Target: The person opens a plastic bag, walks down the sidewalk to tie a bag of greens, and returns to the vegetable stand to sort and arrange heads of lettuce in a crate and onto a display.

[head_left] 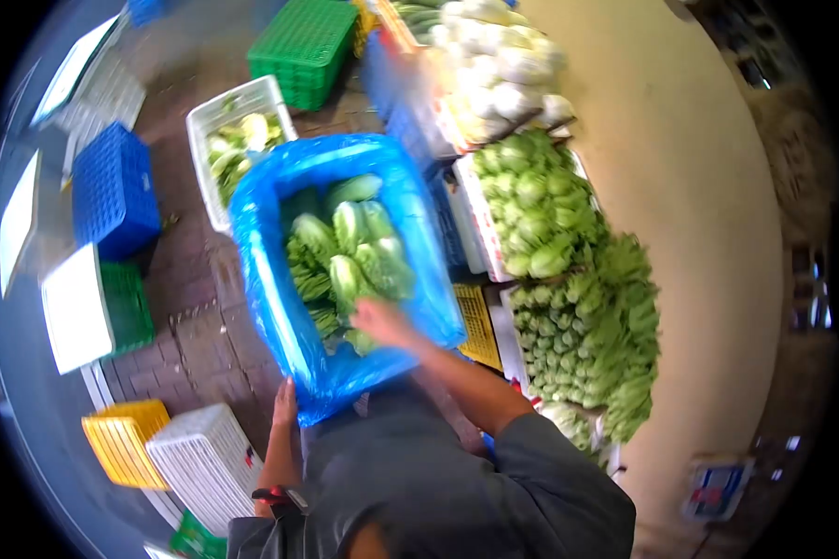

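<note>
A crate-shaped container lined with a blue plastic bag (405,177) is in front of my body, its liner folded out over the rim. Heads of leafy green lettuce (350,279) lie inside it. Reaching in from the near right, my right hand (382,323) is over the nearest heads; motion blur hides its fingers and whether it holds one. My left hand (285,404) is at the container's near left corner, its fingers closed against the edge of the blue liner. A dark band with red (281,497) circles my left wrist.
Beyond the container stands a white crate (200,154) of leafy vegetables, with a green crate (303,47) behind. To the right are piled white vegetables (508,70), green heads (536,205) and leafy bunches (625,326). Blue (112,191), yellow (126,443) and white crates (210,461) stand left on brick paving.
</note>
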`<state>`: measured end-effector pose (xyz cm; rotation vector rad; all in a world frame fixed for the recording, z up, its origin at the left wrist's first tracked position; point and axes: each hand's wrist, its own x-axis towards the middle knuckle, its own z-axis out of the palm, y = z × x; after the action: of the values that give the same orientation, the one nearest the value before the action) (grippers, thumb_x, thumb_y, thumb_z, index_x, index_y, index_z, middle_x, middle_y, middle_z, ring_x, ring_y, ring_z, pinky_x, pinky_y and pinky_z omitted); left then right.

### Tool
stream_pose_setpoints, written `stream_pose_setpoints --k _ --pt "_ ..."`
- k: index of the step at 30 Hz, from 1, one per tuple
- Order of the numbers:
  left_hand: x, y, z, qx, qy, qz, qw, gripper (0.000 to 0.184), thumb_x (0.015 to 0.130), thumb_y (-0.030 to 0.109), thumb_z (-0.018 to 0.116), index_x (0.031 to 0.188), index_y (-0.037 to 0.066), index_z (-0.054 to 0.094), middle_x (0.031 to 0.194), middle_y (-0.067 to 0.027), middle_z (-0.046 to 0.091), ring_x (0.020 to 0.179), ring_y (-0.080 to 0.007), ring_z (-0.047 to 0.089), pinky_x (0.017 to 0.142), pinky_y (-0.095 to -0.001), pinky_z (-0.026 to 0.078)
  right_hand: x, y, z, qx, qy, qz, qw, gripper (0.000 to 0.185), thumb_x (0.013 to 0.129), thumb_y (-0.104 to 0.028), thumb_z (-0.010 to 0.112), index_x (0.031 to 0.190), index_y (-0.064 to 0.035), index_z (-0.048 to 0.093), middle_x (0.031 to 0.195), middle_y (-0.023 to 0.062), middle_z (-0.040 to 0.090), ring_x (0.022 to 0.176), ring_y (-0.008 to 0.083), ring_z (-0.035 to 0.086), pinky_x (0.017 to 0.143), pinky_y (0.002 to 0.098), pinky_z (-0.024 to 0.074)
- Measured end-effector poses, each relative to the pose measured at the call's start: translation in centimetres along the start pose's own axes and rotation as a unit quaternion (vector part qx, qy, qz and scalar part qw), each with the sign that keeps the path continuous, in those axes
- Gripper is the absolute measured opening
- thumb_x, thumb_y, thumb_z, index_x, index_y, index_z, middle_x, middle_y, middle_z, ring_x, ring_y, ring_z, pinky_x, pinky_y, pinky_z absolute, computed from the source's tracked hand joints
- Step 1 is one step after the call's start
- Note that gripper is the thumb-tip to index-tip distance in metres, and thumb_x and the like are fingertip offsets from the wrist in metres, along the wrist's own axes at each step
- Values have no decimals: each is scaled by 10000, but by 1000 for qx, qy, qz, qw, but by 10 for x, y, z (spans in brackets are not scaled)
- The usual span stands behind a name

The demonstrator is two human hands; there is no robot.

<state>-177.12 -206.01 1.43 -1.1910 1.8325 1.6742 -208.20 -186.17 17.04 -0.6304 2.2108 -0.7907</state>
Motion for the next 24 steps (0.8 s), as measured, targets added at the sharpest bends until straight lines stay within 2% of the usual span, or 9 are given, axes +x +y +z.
stream_pose_setpoints --k 1,4,6,8,11,14,16,20,24 --pt "-12 27 0 -5 -9 -83 997 791 960 665 357 1307 -17 559 1136 -233 649 1080 -306 618 926 -411 469 -30 69 46 -10 18 -61 998 245 930 -282 622 926 -43 567 820 118 580 751 242 563 684 409 457" --pt "53 -77 -11 244 58 122 960 569 967 493 506 1101 -42 647 901 -166 674 808 -254 651 680 -419 512 -157 111 69 -31 -49 141 988 410 903 -314 591 1180 -12 618 1151 237 635 1035 361 620 894 471 482" --pt "41 -63 -18 -113 186 -39 975 414 941 331 566 976 -68 674 807 -209 684 713 -307 664 623 -425 514 -223 127 83 38 -24 245 969 432 880 -332 624 1158 -2 648 1181 236 633 1090 367 605 935 469 471" --pt "-4 -2 -41 -60 259 -58 962 343 905 250 579 847 -71 684 733 -240 677 642 -345 665 605 -439 511 -265 158 117 133 20 255 958 484 913 -410 603 1175 -8 661 1237 231 621 1154 362 584 980 452 448" --pt "-17 -48 -74 163 212 19 963 331 901 258 553 812 -24 701 755 -193 693 658 -315 668 606 -423 512 -278 162 135 185 -30 334 924 570 953 -515 529 1237 -34 643 1277 220 610 1179 349 576 1016 434 425" --pt "-69 -48 -65 221 6 50 974 304 930 261 525 951 13 700 854 -144 701 691 -296 668 602 -421 508 -267 150 108 270 -120 328 897 657 978 -579 434 1300 -29 595 1328 231 563 1244 352 522 1035 481 414" --pt "-97 -59 -48 208 -25 9 978 294 944 248 518 1000 8 679 876 -131 683 671 -269 651 588 -408 508 -265 184 127 274 -129 308 902 632 964 -568 464 1262 -35 626 1290 223 599 1196 347 565 1012 451 430" --pt "-79 -150 -32 356 107 29 928 322 905 320 587 845 22 694 687 -94 651 642 -186 628 592 -353 496 -239 270 163 58 -141 211 965 582 918 -531 545 1175 -24 668 1180 229 652 1083 349 630 943 450 476" --pt "-98 -136 -1 538 159 95 822 290 923 245 555 781 1 622 708 -108 611 608 -236 598 570 -392 487 -230 227 87 82 61 215 971 504 871 -443 644 1142 -18 670 1102 227 671 1010 347 655 888 435 507"
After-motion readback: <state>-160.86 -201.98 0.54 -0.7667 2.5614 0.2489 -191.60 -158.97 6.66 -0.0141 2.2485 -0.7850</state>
